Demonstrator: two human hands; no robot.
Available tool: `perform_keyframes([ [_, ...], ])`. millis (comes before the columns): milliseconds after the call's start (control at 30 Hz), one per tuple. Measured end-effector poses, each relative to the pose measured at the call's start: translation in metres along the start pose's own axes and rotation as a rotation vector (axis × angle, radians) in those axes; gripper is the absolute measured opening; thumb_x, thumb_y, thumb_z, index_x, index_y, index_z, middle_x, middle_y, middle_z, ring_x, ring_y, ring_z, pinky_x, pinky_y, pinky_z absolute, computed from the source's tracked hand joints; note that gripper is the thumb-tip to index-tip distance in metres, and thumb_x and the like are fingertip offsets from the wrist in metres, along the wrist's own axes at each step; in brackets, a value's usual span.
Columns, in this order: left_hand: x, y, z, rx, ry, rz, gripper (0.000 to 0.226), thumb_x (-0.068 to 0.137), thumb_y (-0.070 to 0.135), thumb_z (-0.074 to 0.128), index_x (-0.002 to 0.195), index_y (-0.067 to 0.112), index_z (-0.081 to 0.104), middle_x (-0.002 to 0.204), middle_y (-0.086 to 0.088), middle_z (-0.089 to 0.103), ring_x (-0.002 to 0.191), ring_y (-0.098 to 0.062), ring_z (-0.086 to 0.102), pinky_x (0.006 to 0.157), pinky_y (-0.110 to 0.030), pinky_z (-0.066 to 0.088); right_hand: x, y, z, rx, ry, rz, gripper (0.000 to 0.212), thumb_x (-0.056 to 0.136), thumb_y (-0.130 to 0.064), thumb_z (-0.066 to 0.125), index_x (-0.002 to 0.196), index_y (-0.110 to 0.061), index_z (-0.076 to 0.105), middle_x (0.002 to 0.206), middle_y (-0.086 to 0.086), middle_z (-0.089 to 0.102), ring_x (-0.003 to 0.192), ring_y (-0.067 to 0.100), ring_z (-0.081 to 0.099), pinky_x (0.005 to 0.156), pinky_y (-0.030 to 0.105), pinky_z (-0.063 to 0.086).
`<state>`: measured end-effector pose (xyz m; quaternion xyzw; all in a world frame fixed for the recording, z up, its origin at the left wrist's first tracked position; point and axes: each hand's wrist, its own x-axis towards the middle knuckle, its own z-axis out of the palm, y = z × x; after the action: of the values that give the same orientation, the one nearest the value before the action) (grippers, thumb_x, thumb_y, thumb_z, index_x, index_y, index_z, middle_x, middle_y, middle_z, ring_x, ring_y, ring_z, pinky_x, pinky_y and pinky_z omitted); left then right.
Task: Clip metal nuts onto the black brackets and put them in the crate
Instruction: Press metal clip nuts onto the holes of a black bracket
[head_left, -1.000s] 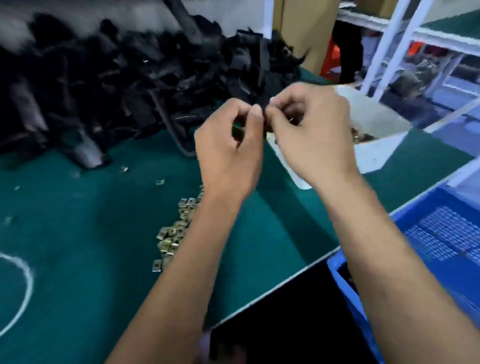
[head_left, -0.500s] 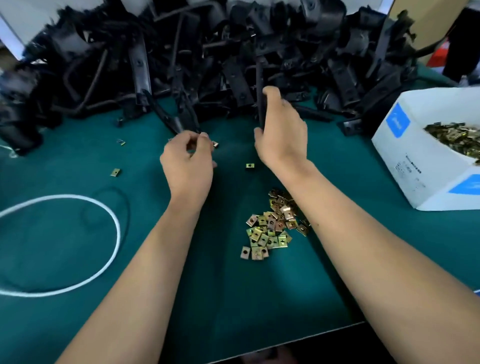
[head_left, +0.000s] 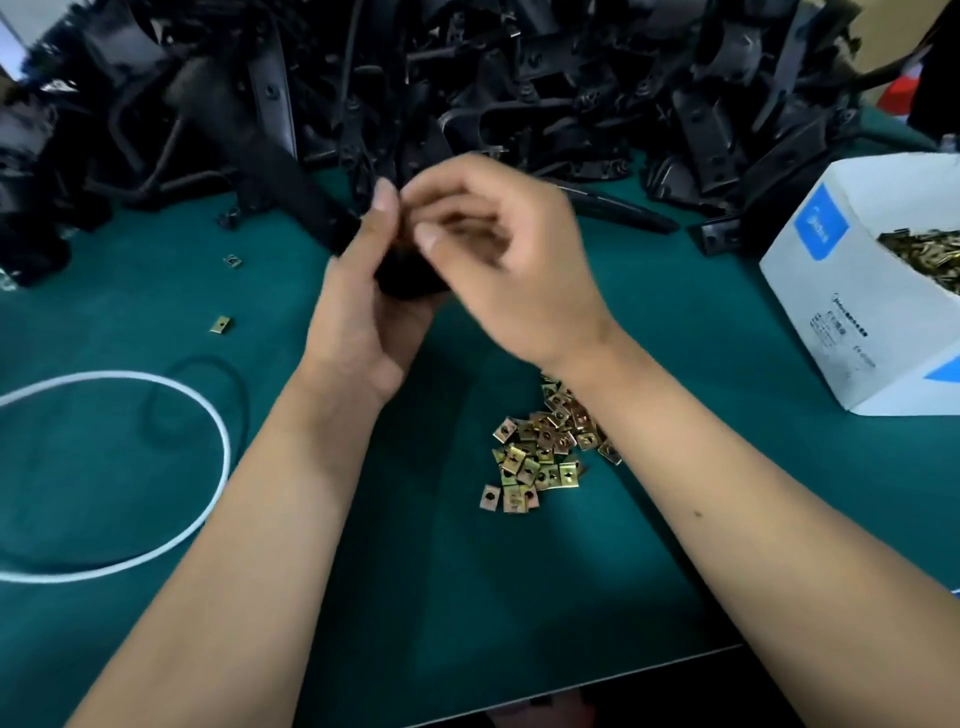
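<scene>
My left hand grips a black bracket above the counter middle; my right hand curls at it, blurred, contents unclear. Loose nuts lie nearer the front edge.

A green tabletop carries everything; a heap of black brackets fills its far edge; a small pile of nuts lies near the middle, toward the near edge; two stray nuts lie left; a white cord loops at the left edge; a white box of nuts sits at the right edge.
</scene>
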<state>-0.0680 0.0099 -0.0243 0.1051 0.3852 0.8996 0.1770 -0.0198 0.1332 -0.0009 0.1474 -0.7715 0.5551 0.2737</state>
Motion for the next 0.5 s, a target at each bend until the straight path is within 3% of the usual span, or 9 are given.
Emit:
perform_keyframes([
  [67, 0.005, 0.004, -0.006, -0.031, 0.118, 0.027, 0.003, 0.101, 0.010, 0.060, 0.103, 0.010, 0.062, 0.107, -0.015, 0.072, 0.101, -0.027, 0.070, 0.093, -0.038, 0.057, 0.003, 0.006, -0.019, 0.060, 0.078, 0.081, 0.012, 0.096, 0.001, 0.061, 0.103, 0.003, 0.070, 0.085, 0.013, 0.076, 0.074, 0.022, 0.075, 0.066, 0.032, 0.059],
  [133, 0.009, 0.006, -0.011, -0.133, 0.173, 0.011, 0.016, 0.096, -0.008, 0.057, 0.107, 0.004, 0.058, 0.104, -0.021, 0.072, 0.098, -0.033, 0.074, 0.084, -0.035, 0.060, 0.004, 0.019, -0.043, -0.090, 0.100, 0.229, 0.012, 0.099, -0.008, 0.061, 0.095, -0.007, 0.073, 0.076, 0.009, 0.074, 0.060, 0.018, 0.069, 0.054, 0.030, 0.054],
  [200, 0.010, 0.006, -0.013, -0.199, 0.176, -0.015, 0.021, 0.094, -0.015, 0.053, 0.111, -0.003, 0.059, 0.102, -0.025, 0.072, 0.100, -0.038, 0.074, 0.083, -0.035, 0.060, 0.001, 0.039, -0.066, -0.380, 0.035, 0.357, 0.016, 0.099, -0.014, 0.064, 0.088, -0.019, 0.074, 0.072, 0.000, 0.073, 0.055, 0.006, 0.063, 0.057, 0.026, 0.051],
  [300, 0.009, 0.002, -0.012, -0.174, 0.197, -0.043, 0.028, 0.094, -0.016, 0.054, 0.120, -0.006, 0.058, 0.102, -0.025, 0.072, 0.102, -0.039, 0.074, 0.082, -0.034, 0.061, -0.005, 0.055, -0.083, -0.590, -0.125, 0.441, 0.010, 0.095, -0.024, 0.071, 0.088, -0.026, 0.077, 0.076, -0.009, 0.073, 0.065, 0.003, 0.064, 0.074, 0.031, 0.056],
  [367, 0.008, -0.001, -0.013, -0.109, 0.220, -0.052, 0.031, 0.095, -0.011, 0.057, 0.126, -0.007, 0.058, 0.105, -0.020, 0.074, 0.101, -0.036, 0.075, 0.080, -0.033, 0.061, -0.007, 0.055, -0.079, -0.633, -0.202, 0.418, 0.005, 0.090, -0.035, 0.077, 0.091, -0.030, 0.078, 0.079, -0.015, 0.071, 0.071, -0.001, 0.062, 0.072, 0.028, 0.053],
  [500, 0.006, -0.001, -0.014, -0.056, 0.213, -0.067, 0.040, 0.094, -0.006, 0.062, 0.134, -0.007, 0.056, 0.106, -0.013, 0.076, 0.096, -0.029, 0.076, 0.080, -0.034, 0.061, -0.009, 0.053, -0.060, -0.689, -0.349, 0.326, 0.019, 0.083, -0.041, 0.083, 0.099, -0.034, 0.077, 0.091, -0.013, 0.061, 0.074, -0.002, 0.053, 0.073, 0.029, 0.044],
])
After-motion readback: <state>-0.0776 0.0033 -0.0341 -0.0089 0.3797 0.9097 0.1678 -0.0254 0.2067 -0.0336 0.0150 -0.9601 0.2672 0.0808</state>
